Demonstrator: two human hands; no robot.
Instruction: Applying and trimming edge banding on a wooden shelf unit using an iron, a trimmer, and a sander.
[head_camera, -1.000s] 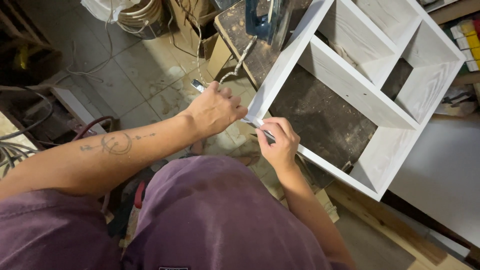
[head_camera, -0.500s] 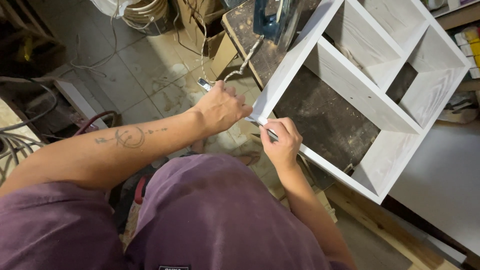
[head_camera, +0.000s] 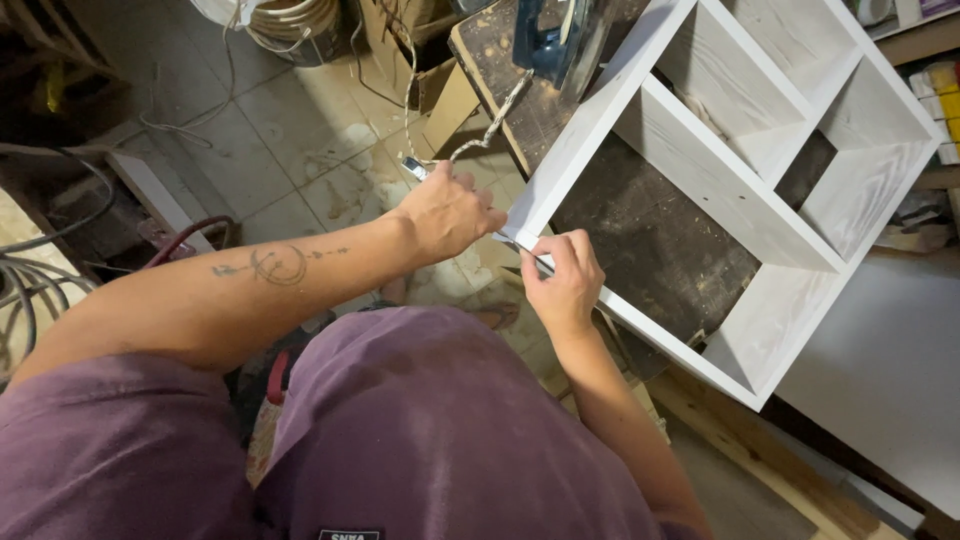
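A white wooden shelf frame (head_camera: 720, 190) with several compartments lies flat on a dark, dusty workbench (head_camera: 650, 240). Both hands meet at its near-left corner. My left hand (head_camera: 450, 212) is closed on a metal tool (head_camera: 414, 167) whose silver end sticks out past the knuckles. My right hand (head_camera: 566, 280) pinches a thin metal strip (head_camera: 538, 262) against the frame's front edge, just right of the corner. Whether the strip and the tool are one piece is hidden by the fingers.
A blue power tool (head_camera: 555, 40) with a braided cord (head_camera: 490, 125) sits on the bench behind the frame. The tiled floor (head_camera: 300, 150) holds a cardboard box (head_camera: 445, 100), a hose coil (head_camera: 290, 15) and cables (head_camera: 30, 290). A white board (head_camera: 880, 370) lies at the right.
Both hands stay at the frame's corner. My left hand has edged slightly closer to it, and the view has shifted a little.
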